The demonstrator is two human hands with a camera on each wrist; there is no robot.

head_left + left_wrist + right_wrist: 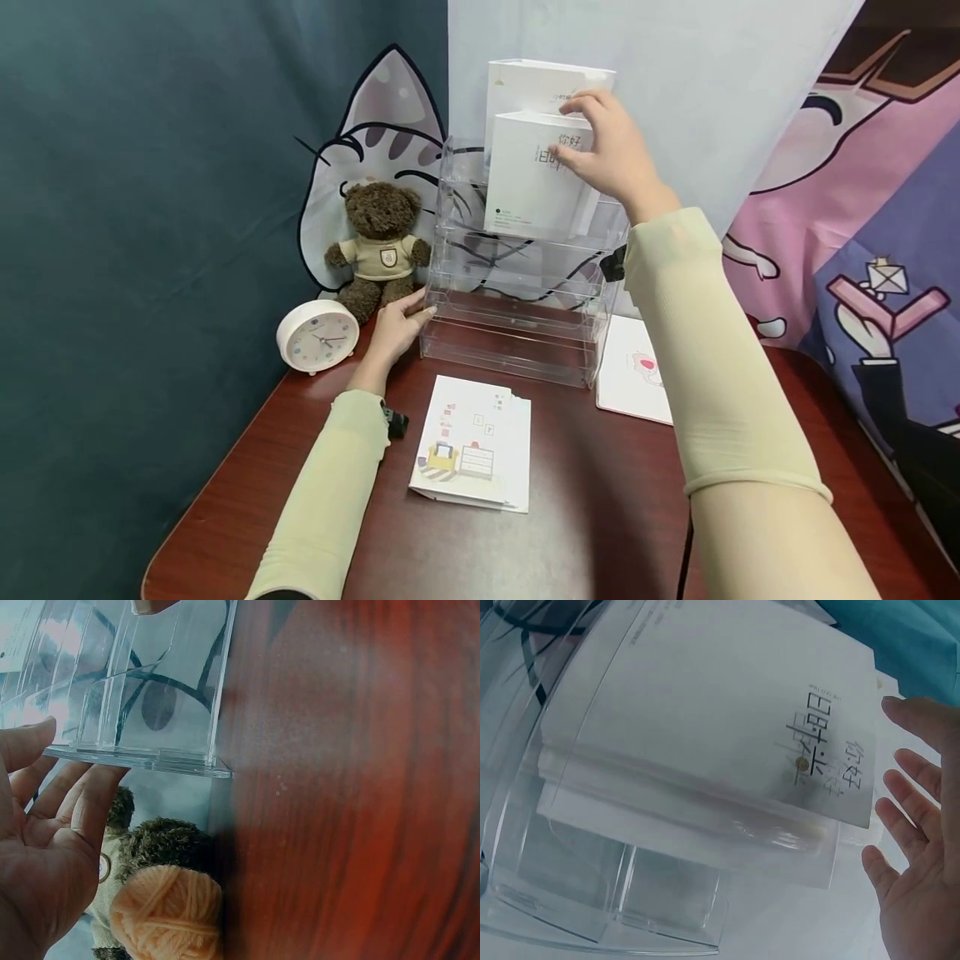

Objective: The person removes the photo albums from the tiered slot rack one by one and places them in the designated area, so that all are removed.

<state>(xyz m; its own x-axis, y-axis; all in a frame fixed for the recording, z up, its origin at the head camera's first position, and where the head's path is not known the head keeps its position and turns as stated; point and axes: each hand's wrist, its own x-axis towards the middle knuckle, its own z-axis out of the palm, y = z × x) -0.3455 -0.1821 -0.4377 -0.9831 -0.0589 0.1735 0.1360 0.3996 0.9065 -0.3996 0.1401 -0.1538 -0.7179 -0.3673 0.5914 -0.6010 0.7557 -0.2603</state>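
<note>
A clear acrylic tiered rack (517,312) stands at the back of the table. My left hand (397,327) holds its left side panel, thumb on one face and fingers on the other, as the left wrist view shows (64,840). Two white books stand in the upper tiers: a front book (532,179) with dark printed characters and a taller rear book (517,83) behind it. Beside the front book's upper right corner is my right hand (611,154), thumb and fingers spread. In the right wrist view a gap shows between those fingertips and the front book (705,712).
A white illustrated booklet (472,446) lies before the rack, and another white booklet (633,371) to its right. At the left are a round alarm clock (318,337) and a brown teddy bear (381,242). An orange yarn ball (169,915) sits near the bear.
</note>
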